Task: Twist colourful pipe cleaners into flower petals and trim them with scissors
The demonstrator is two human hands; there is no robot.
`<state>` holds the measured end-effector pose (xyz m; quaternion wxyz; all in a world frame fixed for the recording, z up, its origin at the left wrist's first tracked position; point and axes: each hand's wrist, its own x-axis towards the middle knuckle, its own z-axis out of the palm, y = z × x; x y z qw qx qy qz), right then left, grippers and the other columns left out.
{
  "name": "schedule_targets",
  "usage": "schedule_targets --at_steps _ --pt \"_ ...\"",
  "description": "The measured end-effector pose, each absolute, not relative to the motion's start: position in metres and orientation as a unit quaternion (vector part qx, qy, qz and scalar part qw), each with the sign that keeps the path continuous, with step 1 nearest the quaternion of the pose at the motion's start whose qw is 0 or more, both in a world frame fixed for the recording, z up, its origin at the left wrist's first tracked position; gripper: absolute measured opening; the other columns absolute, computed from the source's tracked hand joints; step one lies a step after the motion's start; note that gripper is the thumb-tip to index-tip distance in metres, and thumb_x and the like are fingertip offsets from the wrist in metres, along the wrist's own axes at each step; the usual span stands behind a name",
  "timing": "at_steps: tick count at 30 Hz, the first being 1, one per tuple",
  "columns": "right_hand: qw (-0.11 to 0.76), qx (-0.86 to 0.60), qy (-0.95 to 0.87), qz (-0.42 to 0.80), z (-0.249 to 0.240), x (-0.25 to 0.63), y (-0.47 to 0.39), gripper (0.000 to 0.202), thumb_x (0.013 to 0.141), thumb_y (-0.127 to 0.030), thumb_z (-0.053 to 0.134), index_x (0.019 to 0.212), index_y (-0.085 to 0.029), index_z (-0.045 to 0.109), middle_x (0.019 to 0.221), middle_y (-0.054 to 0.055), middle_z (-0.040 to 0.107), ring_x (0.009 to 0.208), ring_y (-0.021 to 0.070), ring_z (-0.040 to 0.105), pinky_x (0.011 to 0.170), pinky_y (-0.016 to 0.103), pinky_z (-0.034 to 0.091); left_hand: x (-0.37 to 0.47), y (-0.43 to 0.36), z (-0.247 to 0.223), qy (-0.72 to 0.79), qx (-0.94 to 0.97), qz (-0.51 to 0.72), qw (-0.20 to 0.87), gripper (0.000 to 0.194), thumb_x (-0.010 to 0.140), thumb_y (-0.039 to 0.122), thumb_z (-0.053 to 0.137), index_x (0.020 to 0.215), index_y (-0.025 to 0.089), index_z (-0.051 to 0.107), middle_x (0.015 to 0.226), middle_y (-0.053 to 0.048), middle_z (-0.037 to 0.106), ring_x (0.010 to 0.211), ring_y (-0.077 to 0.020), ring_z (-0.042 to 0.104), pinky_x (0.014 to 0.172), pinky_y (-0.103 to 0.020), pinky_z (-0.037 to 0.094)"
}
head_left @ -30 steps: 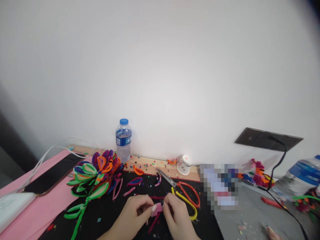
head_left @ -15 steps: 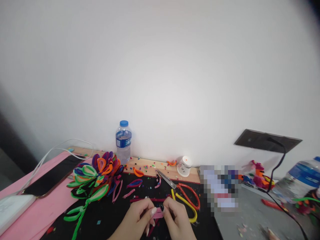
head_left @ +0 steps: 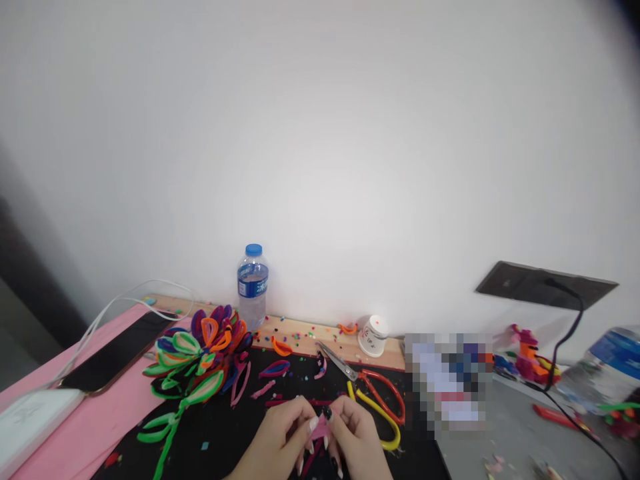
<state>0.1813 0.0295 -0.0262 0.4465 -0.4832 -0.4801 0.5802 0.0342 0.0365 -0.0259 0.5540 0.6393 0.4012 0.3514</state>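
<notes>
Both my left hand (head_left: pixel 284 435) and my right hand (head_left: pixel 358 433) are closed, thumbs and fingertips pinching a small pink pipe cleaner (head_left: pixel 319 431) between them. It looks bent, though my fingers cover much of it. Just behind the hands lies a dark magenta pipe cleaner (head_left: pixel 273 403) on the black mat. Beside my right hand rest scissors (head_left: pixel 358 377) with one red and one yellow handle loop, blades pointing to the wall. Left of the hands are a twisted pink piece (head_left: pixel 263 389), a blue and purple loop (head_left: pixel 275 369) and a multicoloured pipe-cleaner flower (head_left: pixel 213 343) with a green stem.
A water bottle (head_left: pixel 253 287) and an upturned paper cup (head_left: pixel 373 335) stand by the wall among scattered coloured bits. A phone (head_left: pixel 117 353) and white power bank (head_left: pixel 37 420) lie on pink paper at left. At right are a blurred-out patch (head_left: pixel 450 380) and a black cable (head_left: pixel 560 343).
The pink pipe cleaner, seen earlier as flat side-by-side strands, now looks bent to a point between my fingertips. My view has turned slightly left, shifting everything rightward.
</notes>
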Motion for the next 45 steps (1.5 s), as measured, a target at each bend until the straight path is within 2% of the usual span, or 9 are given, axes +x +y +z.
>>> schedule_targets --at_steps 6,10,21,29,37,45 --pt "0.470 -0.429 -0.448 0.628 -0.024 0.178 0.031 0.034 0.070 -0.046 0.060 0.068 -0.015 0.049 0.048 -0.005 0.048 0.033 0.0037 0.032 0.032 0.016 0.026 0.032 0.036 -0.027 0.413 0.646 0.363 0.530 0.029 0.086 0.038 0.038 0.070 0.015 0.048 0.056 0.004 0.046 0.042 -0.0066 0.040 0.043 -0.016 0.032" --pt "0.475 -0.410 -0.457 0.631 -0.026 0.179 0.031 0.029 0.072 -0.041 0.060 0.069 -0.014 0.051 0.049 -0.005 0.049 0.035 0.0043 0.033 0.034 0.016 0.027 0.033 0.036 -0.025 0.419 0.649 0.365 0.520 0.031 0.086 0.039 0.038 0.068 0.016 0.047 0.055 0.004 0.045 0.042 -0.0070 0.040 0.043 -0.016 0.032" --pt "0.473 -0.456 -0.468 0.590 -0.024 0.173 0.028 0.040 0.069 -0.053 0.057 0.061 -0.018 0.041 0.045 -0.009 0.041 0.033 0.0032 0.028 0.033 0.015 0.021 0.036 0.028 -0.015 0.417 0.676 0.352 0.495 0.029 0.084 0.039 0.041 0.068 0.017 0.049 0.056 0.002 0.049 0.045 -0.0085 0.044 0.046 -0.018 0.034" --pt "0.458 -0.503 -0.505 0.531 -0.024 0.172 0.027 0.039 0.073 -0.050 0.054 0.058 -0.020 0.035 0.044 -0.010 0.034 0.036 0.0040 0.031 0.035 0.016 0.022 0.040 0.030 -0.022 0.424 0.648 0.337 0.536 0.033 0.082 0.047 0.041 0.070 0.017 0.046 0.053 0.003 0.050 0.041 -0.0077 0.043 0.042 -0.017 0.033" --pt "0.446 -0.441 -0.522 0.578 -0.028 0.175 0.029 0.035 0.078 -0.050 0.049 0.067 -0.018 0.041 0.046 -0.009 0.041 0.031 0.0029 0.029 0.031 0.015 0.020 0.036 0.036 -0.029 0.410 0.633 0.360 0.549 0.034 0.084 0.045 0.038 0.067 0.017 0.044 0.053 0.005 0.046 0.041 -0.0075 0.045 0.042 -0.017 0.035" --pt "0.452 -0.437 -0.523 0.575 -0.032 0.175 0.028 0.033 0.080 -0.049 0.046 0.070 -0.018 0.041 0.048 -0.008 0.044 0.032 0.0028 0.029 0.030 0.014 0.020 0.035 0.036 -0.030 0.408 0.632 0.368 0.547 0.030 0.086 0.041 0.037 0.068 0.017 0.043 0.052 0.005 0.046 0.040 -0.0079 0.046 0.042 -0.017 0.036"
